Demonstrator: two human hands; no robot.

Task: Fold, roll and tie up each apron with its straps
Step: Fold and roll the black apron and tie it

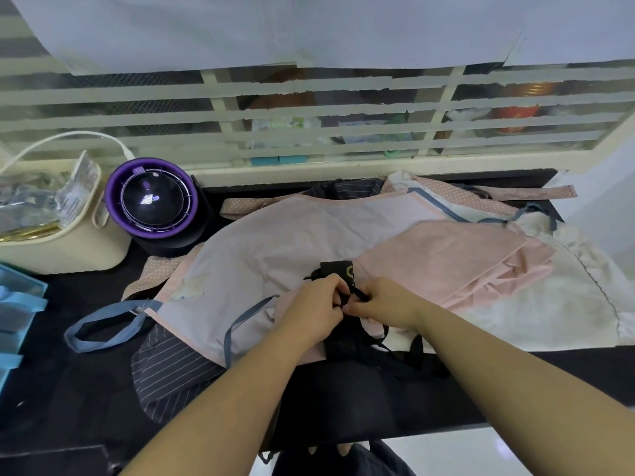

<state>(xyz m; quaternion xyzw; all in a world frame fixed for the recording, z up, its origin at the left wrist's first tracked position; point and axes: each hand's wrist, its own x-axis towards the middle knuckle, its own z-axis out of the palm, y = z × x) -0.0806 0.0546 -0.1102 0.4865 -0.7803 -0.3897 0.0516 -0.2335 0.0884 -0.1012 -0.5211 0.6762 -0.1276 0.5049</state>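
- Apparently the step in hand is the tie-off: both hands meet over the black apron (338, 269), which lies rolled up near the middle of the near edge of the bench (62, 389), on top of the other aprons.
- The left hand (309, 310) has its fingers curled in, pinching the black strap (359, 293). The right hand (385, 304) pinches the same strap just beside it, and the two sets of fingertips almost touch.
- To do this well, the strap probably needs steady tension so the roll cannot slacken, and the knot should be drawn down snug against the middle of the bundle.
- The strap is narrow, so gripping it close to the knot should give better control than pulling on the tails.
- The loose cloth of the pink apron (275, 249) underneath should stay out of the knot, since it lies right below the fingers.
- The black apron looks like a compact dark bundle running away from the person, with a pale mark partly visible at its far end.
- At its near end, loops of black strap trail toward the bench edge. The hands hide the knot, so its tightness cannot be judged.
- The pink apron, the striped apron (171, 365) at the near left and the white apron (549, 297) toward the right edge are not yet rolled.
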